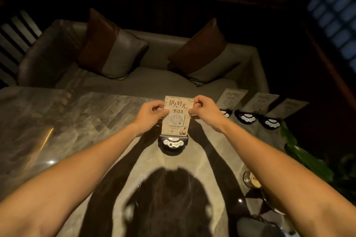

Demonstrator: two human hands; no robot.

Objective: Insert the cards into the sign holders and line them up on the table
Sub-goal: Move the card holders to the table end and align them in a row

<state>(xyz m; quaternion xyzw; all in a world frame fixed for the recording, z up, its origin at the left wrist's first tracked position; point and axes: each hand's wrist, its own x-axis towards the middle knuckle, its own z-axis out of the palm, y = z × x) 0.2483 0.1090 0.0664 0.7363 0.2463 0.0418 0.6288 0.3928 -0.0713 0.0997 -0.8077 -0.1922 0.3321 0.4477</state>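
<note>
Marble-grey and dimly lit, the desk [86, 121] is carrying three sign holders [247, 117] already filled and lined up along its far right edge, each leaning back on a dark base, while you are working on a fourth at the centre. That fourth sign holder [172, 143] is standing on its black base just in front of you, and the card [177, 115], printed with the number 03 and a square code, is sitting upright in its clear sleeve, apparently most of the way down. Your left hand [151, 114] is pinching the card's upper left edge, fingers curled round it; your right hand [205, 108] is pinching the upper right corner in the same closed grip. Whether the card is fully seated cannot be told from here. By the look of it, what is remaining is to finish this insertion and move the holder into the row; no loose cards are showing.
</note>
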